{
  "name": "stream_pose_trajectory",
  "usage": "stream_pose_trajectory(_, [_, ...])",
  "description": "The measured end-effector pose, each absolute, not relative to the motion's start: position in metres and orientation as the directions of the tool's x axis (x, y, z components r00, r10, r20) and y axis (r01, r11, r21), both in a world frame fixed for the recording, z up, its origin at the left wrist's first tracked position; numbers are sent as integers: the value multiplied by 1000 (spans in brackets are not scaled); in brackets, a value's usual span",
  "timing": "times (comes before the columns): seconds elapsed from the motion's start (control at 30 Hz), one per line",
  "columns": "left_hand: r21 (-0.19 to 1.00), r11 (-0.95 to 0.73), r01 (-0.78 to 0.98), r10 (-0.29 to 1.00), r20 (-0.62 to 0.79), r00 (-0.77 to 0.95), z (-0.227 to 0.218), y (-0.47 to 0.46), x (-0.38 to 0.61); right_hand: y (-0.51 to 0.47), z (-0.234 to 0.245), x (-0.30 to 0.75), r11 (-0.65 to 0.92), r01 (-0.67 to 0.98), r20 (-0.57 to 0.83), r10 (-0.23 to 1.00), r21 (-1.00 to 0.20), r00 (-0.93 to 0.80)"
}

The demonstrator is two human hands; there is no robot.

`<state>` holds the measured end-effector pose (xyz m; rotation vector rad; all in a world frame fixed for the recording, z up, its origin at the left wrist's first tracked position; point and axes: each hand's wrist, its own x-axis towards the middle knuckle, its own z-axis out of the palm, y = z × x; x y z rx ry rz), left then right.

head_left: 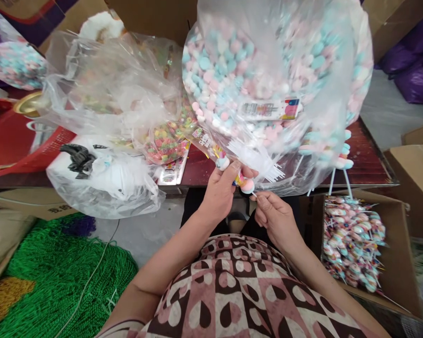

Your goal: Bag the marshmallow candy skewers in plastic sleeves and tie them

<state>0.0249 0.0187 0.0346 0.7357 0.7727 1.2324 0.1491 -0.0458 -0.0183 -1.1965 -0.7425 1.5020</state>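
Note:
My left hand (216, 192) is closed around a marshmallow lollipop (247, 186), whose pink and white pieces show past the fingers with a bit of colourful wrapping. A whitish piece (222, 163) sticks out above the thumb. My right hand (275, 213) pinches the thin white stick at the lollipop's lower end. Just beyond my hands, a bundle of white sticks (262, 162) lies on the clear plastic. A big clear bag of pastel marshmallows (211, 61) stands behind it. A printed clear wrapper (202, 139) lies near my left fingers.
Ring-shaped gummies in clear bags (165, 143) and a knotted plastic bag (123, 183) are at left, beside a red basket (17, 145). At right, finished-looking marshmallow lollipops (354, 244) fill a bag in a cardboard box (398, 263). Green bead strings (70, 272) cover the floor.

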Motion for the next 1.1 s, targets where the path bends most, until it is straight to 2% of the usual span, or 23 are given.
stream_pose_trajectory(0.13, [845,174,-505,976,-78,205,29,14,25,-39,-12,149,-445,-457,-419,893,-770,-165])
stream_pose_trajectory(0.2, [840,175,-514,978,-88,190,28,17,23,-39,-10,149,-434,-433,-416,898,-790,-143])
stream_pose_trajectory(0.27, [822,176,-542,983,-115,144,27,21,21,-40,-10,151,-346,-335,-349,936,-876,-55])
stream_pose_trajectory(0.33, [792,185,-581,983,-147,114,25,23,22,-43,-11,152,-224,-167,-235,971,-960,49])
stream_pose_trajectory(0.4, [770,211,-602,978,-168,126,20,20,25,-44,-13,152,-153,-33,-156,979,-988,130])
stream_pose_trajectory(0.43, [767,234,-598,972,-180,150,17,18,27,-44,-14,152,-146,-15,-147,977,-989,153])
stream_pose_trajectory(0.63, [749,315,-583,940,-160,303,18,11,22,-43,-22,152,-196,-189,-221,968,-962,117])
stream_pose_trajectory(0.77, [723,254,-642,960,-107,259,32,24,7,-46,-26,156,-170,-151,-194,967,-974,166])
stream_pose_trajectory(0.93, [754,230,-616,973,-155,174,30,24,16,-49,-24,153,-188,-126,-204,970,-974,131])
stream_pose_trajectory(1.1, [727,286,-624,958,-207,198,22,16,23,-47,-21,150,-209,-119,-220,972,-971,83])
